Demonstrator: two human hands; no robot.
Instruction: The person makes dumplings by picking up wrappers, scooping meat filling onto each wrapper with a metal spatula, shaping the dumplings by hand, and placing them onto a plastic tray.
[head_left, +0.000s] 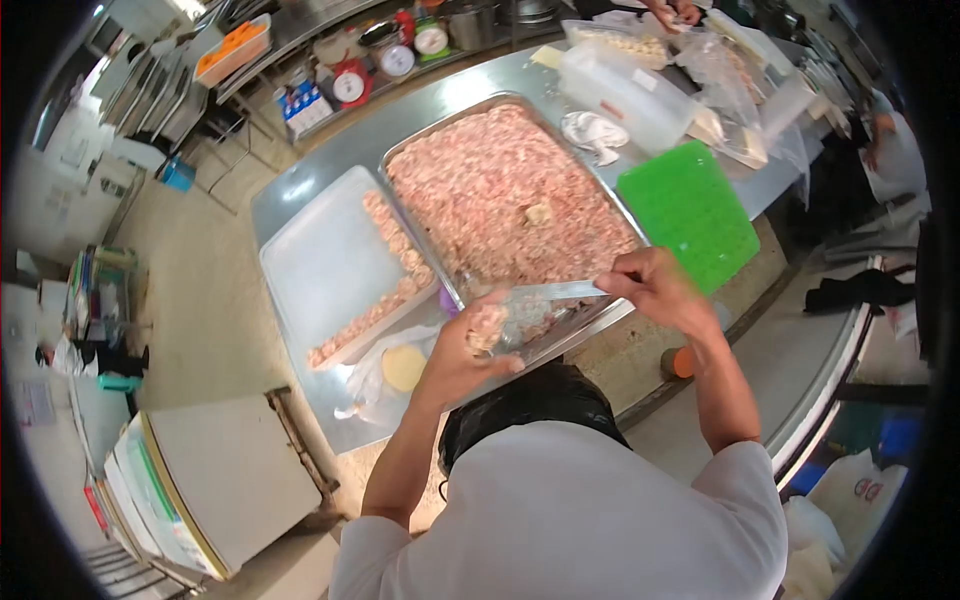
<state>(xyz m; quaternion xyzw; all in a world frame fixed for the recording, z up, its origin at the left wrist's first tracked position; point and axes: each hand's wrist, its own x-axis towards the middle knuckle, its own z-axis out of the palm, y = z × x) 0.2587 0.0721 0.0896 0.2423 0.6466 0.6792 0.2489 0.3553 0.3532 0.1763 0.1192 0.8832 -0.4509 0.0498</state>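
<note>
The left hand is at the near left corner of the big metal tray, its fingers curled round a pinkish lump and its thumb standing out to the side. The right hand, over the near right corner, has its fingers folded and pinching the end of a flat spatula, whose blade reaches across to the left hand. Minced filling lies thick over the far part of the tray and thin near the body; blade and hands hide some of that scraped end. Close on the left stands a pale plastic tray with formed pieces lined along its right and near sides. Below it, a round pale stack lies by crumpled white cloth or plastic, with the left forearm just beside. To the right, a green board lies close to the metal tray, leaving little room there; beyond it come a rumpled white cloth and a translucent tub, crowding that end of the steel table. At the far edge show another person's hands, their fingers too small to make out
</note>
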